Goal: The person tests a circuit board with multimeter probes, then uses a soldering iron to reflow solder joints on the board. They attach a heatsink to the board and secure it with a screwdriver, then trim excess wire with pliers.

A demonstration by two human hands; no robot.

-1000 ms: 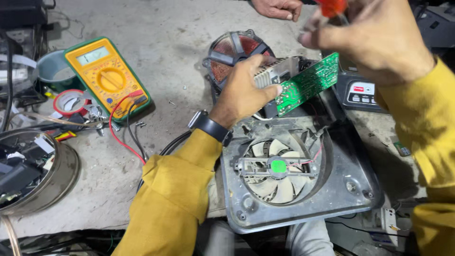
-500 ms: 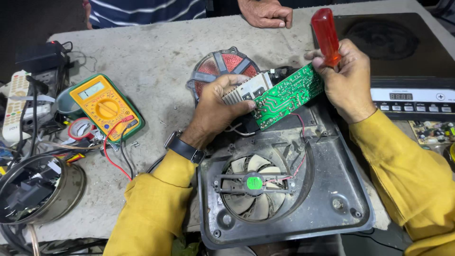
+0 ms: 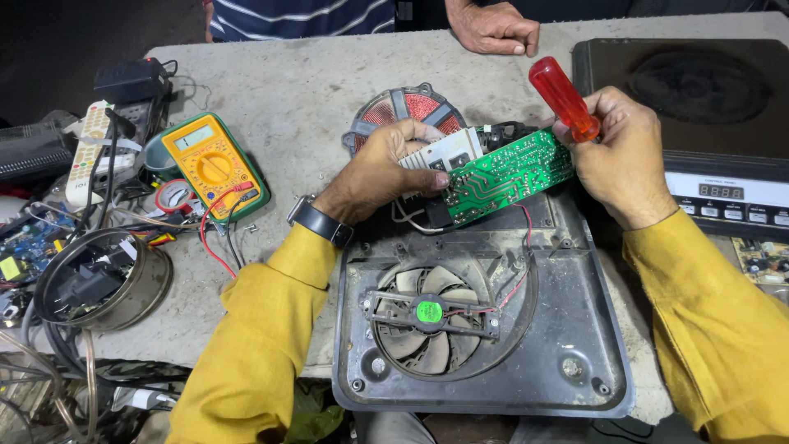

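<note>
My left hand (image 3: 386,168) grips the left end of a green circuit board (image 3: 505,174) with a pale heat sink (image 3: 444,150), held tilted above a grey appliance base (image 3: 575,345). My right hand (image 3: 625,156) supports the board's right end and holds a screwdriver with a red handle (image 3: 563,97) pointing up and away. A dusty fan (image 3: 427,316) with a green hub sits in the base below. Thin wires run from the board down to the fan. A round coil with red windings (image 3: 403,111) lies behind the board.
A yellow multimeter (image 3: 212,164) with red and black leads lies left. A metal tin (image 3: 103,279) of parts, a remote and cables crowd the far left. A black induction cooktop (image 3: 699,123) stands right. Another person's hand (image 3: 493,29) rests at the table's far edge.
The view has shifted down and back, so the base and fan sit lower in frame. Both hands still hold the board; the screwdriver handle now shows fully above my right hand.
</note>
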